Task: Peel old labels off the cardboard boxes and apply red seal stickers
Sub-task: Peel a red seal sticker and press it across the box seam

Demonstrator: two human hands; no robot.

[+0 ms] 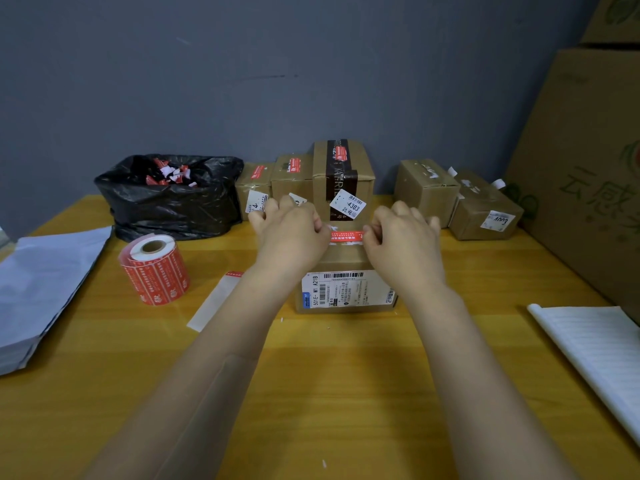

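Left hand point(291, 230) and right hand point(403, 237) are each pinching an end of the red sticker point(347, 235), stretching it crosswise between them over the box point(343, 259), equally near both.

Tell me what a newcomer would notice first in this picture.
The left hand and right hand meet mid-table, pinching the ends of a red seal sticker over a cardboard box. To their left stands a roll of red stickers, with a black bag of scraps behind it.
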